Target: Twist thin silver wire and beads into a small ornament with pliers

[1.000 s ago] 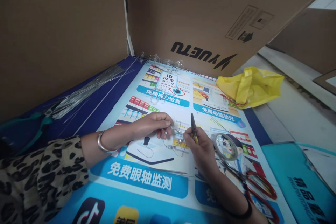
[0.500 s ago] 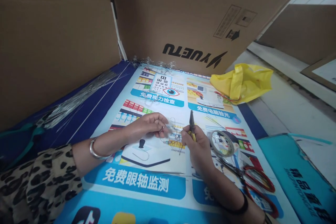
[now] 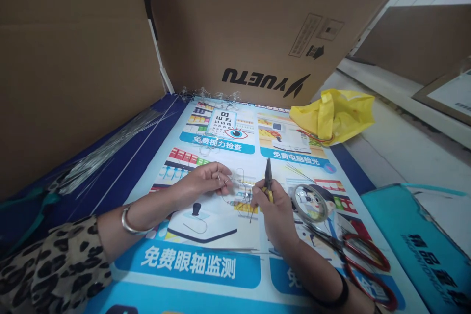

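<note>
Cardboard [image 3: 228,34] rises beyond the left fingers [image 3: 216,170], pinching looped wire [image 3: 246,195]; right fingers [image 3: 260,198] curl round pliers [image 3: 268,175]; light, steady pressure suits best.

Brought thin wire [image 3: 218,175] into sight over left hand [image 3: 204,181]. Tipped needle-nose pliers [image 3: 268,172] straighter toward 12 o'clock, showing more yellow handle [image 3: 271,196]. Swung view toward 3 o'clock, sliding yellow bag [image 3: 334,115] toward 9 and black logo [image 3: 121,310] toward 6.
</note>
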The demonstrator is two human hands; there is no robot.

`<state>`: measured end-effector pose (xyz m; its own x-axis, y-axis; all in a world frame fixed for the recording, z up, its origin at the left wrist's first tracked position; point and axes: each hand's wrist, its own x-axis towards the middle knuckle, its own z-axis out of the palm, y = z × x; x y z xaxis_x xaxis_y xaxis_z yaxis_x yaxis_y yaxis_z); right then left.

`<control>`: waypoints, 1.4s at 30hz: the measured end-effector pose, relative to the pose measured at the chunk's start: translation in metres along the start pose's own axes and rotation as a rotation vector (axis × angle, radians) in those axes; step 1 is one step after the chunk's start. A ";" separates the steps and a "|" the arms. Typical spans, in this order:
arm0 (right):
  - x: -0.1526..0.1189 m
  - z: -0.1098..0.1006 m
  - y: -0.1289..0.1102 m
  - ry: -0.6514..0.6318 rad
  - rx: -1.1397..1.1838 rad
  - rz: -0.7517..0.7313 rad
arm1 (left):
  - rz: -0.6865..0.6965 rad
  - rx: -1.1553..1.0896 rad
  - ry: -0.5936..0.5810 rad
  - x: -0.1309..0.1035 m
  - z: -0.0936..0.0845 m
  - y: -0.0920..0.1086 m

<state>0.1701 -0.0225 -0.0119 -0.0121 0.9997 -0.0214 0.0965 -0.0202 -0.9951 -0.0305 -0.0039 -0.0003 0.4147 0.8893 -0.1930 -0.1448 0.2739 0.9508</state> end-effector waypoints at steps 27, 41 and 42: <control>-0.001 0.002 -0.008 -0.010 -0.163 -0.071 | -0.028 0.020 -0.022 -0.001 0.004 0.001; -0.002 0.004 -0.003 -0.061 -0.174 -0.060 | -0.041 0.048 -0.061 -0.002 0.003 0.000; -0.002 0.004 -0.003 -0.061 -0.176 -0.058 | -0.034 0.055 -0.066 -0.002 0.003 0.000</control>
<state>0.1655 -0.0243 -0.0094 -0.0827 0.9963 0.0245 0.2665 0.0458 -0.9627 -0.0287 -0.0068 0.0010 0.4775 0.8531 -0.2103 -0.0811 0.2811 0.9562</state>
